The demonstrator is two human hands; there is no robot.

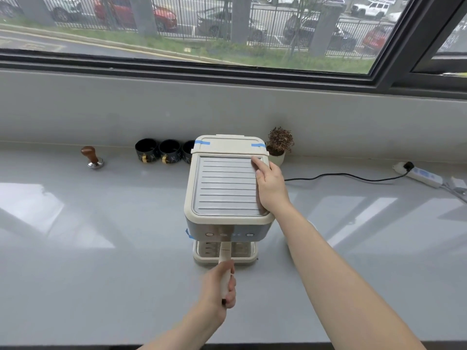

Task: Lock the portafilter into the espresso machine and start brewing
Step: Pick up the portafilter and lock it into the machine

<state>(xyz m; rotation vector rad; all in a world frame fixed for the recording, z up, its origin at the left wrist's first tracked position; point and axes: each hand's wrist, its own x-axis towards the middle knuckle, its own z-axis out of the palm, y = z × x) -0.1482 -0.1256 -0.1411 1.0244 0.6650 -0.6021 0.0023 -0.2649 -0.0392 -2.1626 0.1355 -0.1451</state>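
Both forearms are bare to the frame's edge, with no sleeves showing. The left hand (219, 284) and right hand (270, 184) wear no gloves, rings or watch.

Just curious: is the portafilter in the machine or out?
In: its handle runs under the espresso machine front, left hand gripping. Locked: cannot tell.

Machine (227, 188) stands mid-counter (101, 274), before the window (202, 34). Behind it to the left, three cups (161, 150) in a row; the rightmost is partly hidden by the machine. Tamper (93, 157) further left, well apart. Plant (278, 145) just behind the machine's right rear corner. Cord (341, 176) runs right to a power strip (422, 176). Right hand (269, 185) on the machine's top, right side. Left hand (219, 284) on the portafilter (225, 256) handle, which projects forward below the front panel.
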